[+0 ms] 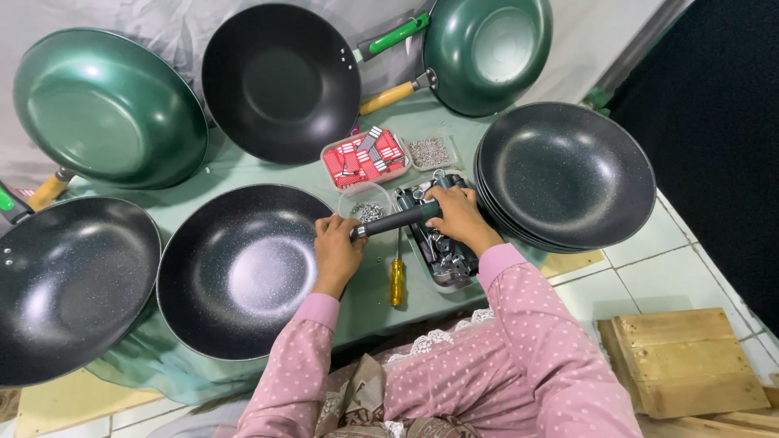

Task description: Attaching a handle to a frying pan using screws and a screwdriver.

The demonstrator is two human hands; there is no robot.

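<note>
A black speckled wok (243, 272) lies on the green table cloth (369, 304) in front of me. My left hand (337, 247) rests on its right rim, fingers closed at the joint where a dark handle (398, 220) meets the pan. My right hand (460, 215) grips the far end of that handle, holding it roughly level. Both sleeves are pink with white dots. A screwdriver (397, 276) with a yellow grip lies on the cloth just below the handle.
A tray of dark metal parts (445, 258) sits under my right hand. Behind it: a box of red and white pieces (365, 156), a box of small screws (428, 152), a round clear tub (365, 203). Woks ring the table; stacked black ones (568, 174) at right. Wooden boards (686, 361) lie on the floor.
</note>
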